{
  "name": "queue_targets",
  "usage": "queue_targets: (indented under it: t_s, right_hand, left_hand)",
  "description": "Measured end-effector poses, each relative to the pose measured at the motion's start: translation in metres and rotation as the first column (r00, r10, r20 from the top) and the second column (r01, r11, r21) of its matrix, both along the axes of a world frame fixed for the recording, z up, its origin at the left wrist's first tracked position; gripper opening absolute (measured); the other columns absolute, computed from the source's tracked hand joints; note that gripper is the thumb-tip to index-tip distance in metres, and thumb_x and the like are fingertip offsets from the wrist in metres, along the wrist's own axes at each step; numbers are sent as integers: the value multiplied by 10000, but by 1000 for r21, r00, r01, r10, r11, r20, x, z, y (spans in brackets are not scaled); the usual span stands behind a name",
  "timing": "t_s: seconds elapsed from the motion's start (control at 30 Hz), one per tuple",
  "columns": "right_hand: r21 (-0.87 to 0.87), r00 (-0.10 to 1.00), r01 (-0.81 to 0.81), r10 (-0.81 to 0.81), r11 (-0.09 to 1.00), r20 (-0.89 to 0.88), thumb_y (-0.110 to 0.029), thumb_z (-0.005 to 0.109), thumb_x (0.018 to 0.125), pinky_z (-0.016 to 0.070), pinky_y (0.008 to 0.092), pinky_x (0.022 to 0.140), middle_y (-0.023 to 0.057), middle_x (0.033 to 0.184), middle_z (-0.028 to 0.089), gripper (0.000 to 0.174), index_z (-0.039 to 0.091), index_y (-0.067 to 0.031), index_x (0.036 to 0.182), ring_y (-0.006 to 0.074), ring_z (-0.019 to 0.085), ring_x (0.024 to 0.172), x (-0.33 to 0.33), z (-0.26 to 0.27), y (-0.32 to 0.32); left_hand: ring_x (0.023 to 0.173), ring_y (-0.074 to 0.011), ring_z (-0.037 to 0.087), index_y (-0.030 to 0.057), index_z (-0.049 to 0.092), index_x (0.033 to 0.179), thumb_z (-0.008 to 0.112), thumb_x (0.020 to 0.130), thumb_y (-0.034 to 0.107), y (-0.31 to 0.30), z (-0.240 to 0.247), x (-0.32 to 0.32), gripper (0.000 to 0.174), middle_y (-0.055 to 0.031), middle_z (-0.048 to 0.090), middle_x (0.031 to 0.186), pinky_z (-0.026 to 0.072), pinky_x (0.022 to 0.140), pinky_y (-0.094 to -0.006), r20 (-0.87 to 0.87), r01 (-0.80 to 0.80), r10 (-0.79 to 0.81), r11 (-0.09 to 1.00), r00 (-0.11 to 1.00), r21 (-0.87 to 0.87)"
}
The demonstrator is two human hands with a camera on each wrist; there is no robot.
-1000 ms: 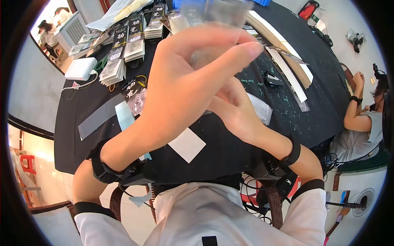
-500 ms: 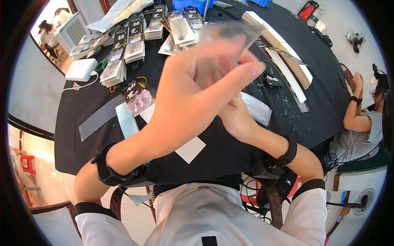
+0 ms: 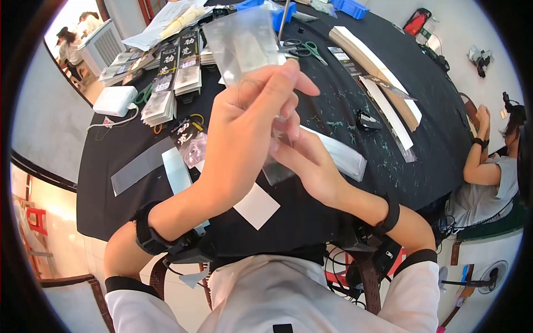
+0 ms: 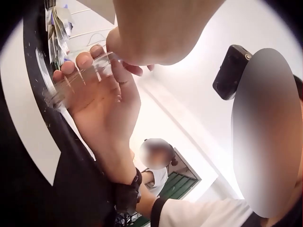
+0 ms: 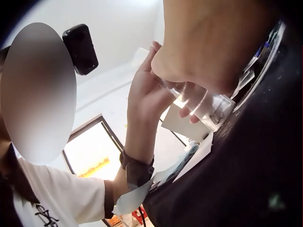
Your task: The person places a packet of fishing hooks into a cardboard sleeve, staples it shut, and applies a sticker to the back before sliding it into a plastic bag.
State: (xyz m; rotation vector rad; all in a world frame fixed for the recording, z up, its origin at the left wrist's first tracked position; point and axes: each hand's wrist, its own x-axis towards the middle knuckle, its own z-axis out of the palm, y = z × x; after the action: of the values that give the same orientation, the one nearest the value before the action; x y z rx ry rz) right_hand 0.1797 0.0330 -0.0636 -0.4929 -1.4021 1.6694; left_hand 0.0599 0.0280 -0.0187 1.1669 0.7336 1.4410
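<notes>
My left hand (image 3: pixel 241 130) is raised over the table, thumb and fingers pinching a clear plastic sleeve (image 3: pixel 241 41) that stands up above the knuckles. Close against it on the right, my right hand (image 3: pixel 313 164) grips a small clear plastic bag (image 3: pixel 277 173), whose lower end hangs below the fingers. In the right wrist view this bag (image 5: pixel 218 113) shows a thin dark coil inside. Fingers of both hands overlap around the plastic, hiding where the two pieces meet. Beneath the hands lies a white card (image 3: pixel 257 206) on the black cloth.
Stacks of black-topped packets (image 3: pixel 166 72) fill the back left. A white box with a cable (image 3: pixel 115 101) is beside them. Green-handled scissors (image 3: pixel 302 50) and blue bins (image 3: pixel 350 8) lie at the back. Long card strips (image 3: pixel 377 72) and a clear-wrapped stack (image 3: pixel 341 155) are on the right.
The clear sleeve has swung from in front of the left hand to up and left of it. The left hand has turned, and the small bag now shows below the right fingers.
</notes>
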Motion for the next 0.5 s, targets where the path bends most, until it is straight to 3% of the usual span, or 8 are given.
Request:
queue_targets:
  t_s: [0.03,0.07,0.13,0.17,0.27,0.3,0.5]
  right_hand:
    - [19,995,-37,35,999,94,-192,450,974,461,242,717,56,865,608,247,570,25,981,99,577,778,3,2,3]
    - [27,995,-46,43,999,93,-192,450,974,461,242,717,56,865,608,247,570,25,981,99,577,778,5,6,2]
    - [80,956,15,-38,997,292,-200,430,981,463,231,616,49,751,605,267,569,23,933,95,575,651,6,14,-4]
    - [65,952,42,-60,997,301,-216,422,986,451,233,557,45,660,586,292,562,15,874,94,559,577,5,15,-7]
    - [-48,939,-18,33,999,343,-221,426,986,444,230,548,44,651,582,299,556,6,842,90,551,565,11,24,-8]
    - [-78,951,-38,60,996,303,-218,424,987,437,228,541,44,648,583,296,557,3,845,86,545,556,13,21,-7]
    - [7,952,-123,116,992,285,-205,415,990,446,235,576,45,688,593,282,572,13,902,90,558,613,19,16,-2]
  left_hand:
    - [603,-99,500,13,549,937,457,966,328,0,4,-2,329,13,402,666,458,575,-235,64,38,-32,996,997,-87]
    - [603,-99,500,13,549,937,457,966,328,0,4,-2,329,13,402,666,458,575,-235,62,29,-24,996,998,-79]
    - [569,-81,517,21,615,876,541,928,333,1,1,0,324,20,473,667,417,501,-210,254,10,35,985,967,-172]
    - [638,-88,542,25,614,906,547,925,338,0,2,-5,321,11,496,693,432,524,-218,284,74,-20,980,959,-183]
    - [732,-96,560,30,616,951,555,920,334,-3,4,-6,312,-1,523,716,451,588,-221,215,28,24,972,976,-235]
    - [833,-153,599,39,556,1013,479,949,371,-4,5,-10,346,-11,546,763,466,763,-291,107,27,-7,982,994,-184]
    - [780,-178,595,-7,548,1081,433,969,343,-4,21,-18,385,-34,536,756,481,779,-314,15,38,-38,999,999,26]
